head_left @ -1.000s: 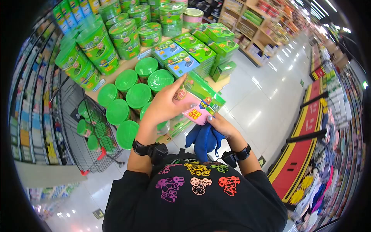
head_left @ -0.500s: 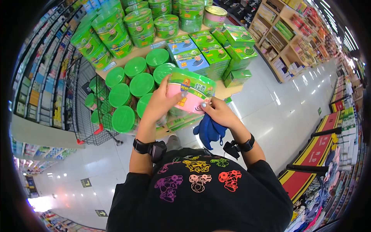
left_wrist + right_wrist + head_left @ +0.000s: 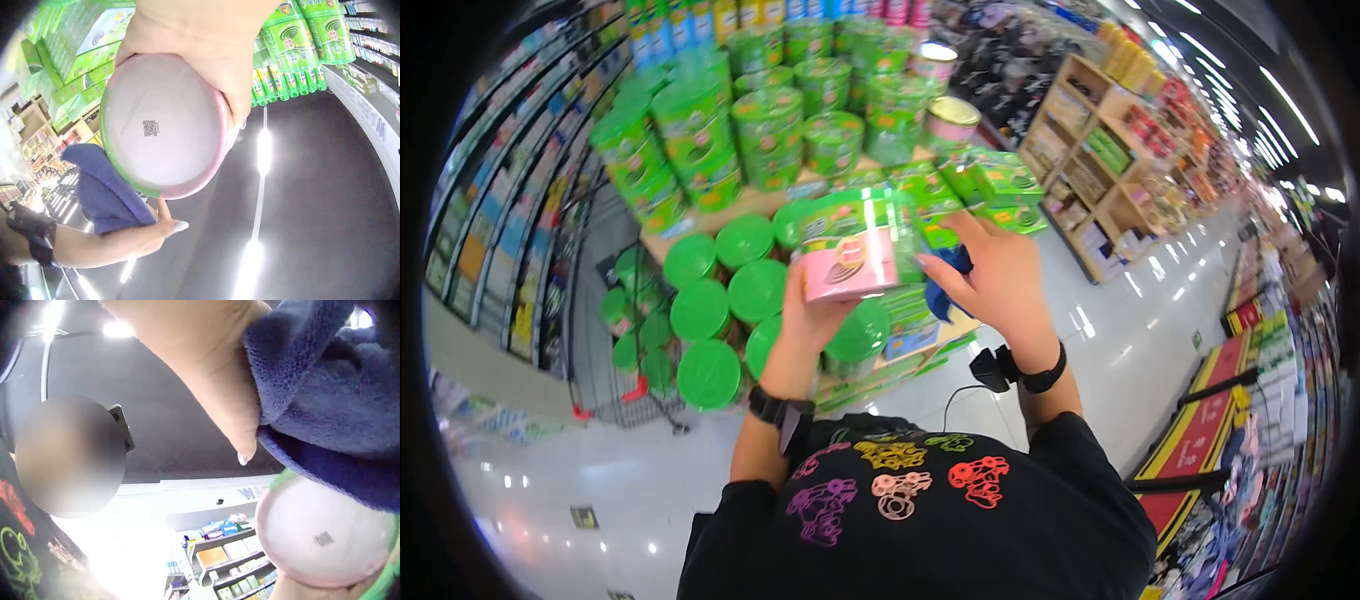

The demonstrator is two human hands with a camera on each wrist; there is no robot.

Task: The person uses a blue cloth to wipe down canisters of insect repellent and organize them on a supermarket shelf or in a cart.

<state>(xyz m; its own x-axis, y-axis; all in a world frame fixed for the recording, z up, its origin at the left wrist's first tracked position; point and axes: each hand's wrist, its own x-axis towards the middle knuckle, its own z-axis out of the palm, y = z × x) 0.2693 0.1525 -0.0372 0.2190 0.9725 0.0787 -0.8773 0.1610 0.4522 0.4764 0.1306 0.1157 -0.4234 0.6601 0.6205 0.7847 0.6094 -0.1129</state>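
Observation:
My left hand holds a pink and green mosquito coil tub from below and the left side, above the display. The tub's pale round base, with a printed code, faces the left wrist camera. To the right of the tub, my right hand has its thumb and forefinger spread near the tub's side. A dark blue cloth is gripped in this hand, bunched beside the thumb in the right wrist view. In the head view the hand covers much of the cloth.
Several green-lidded tubs stand in rows below. Stacked green tubs and green boxes line the display behind. A wire shopping cart is at left, wooden shelves at back right, and a red-yellow rack at right.
The tub has swung more upright and turned, showing another side of its label. My right hand has moved from its lower edge up along its right side, still with the cloth.

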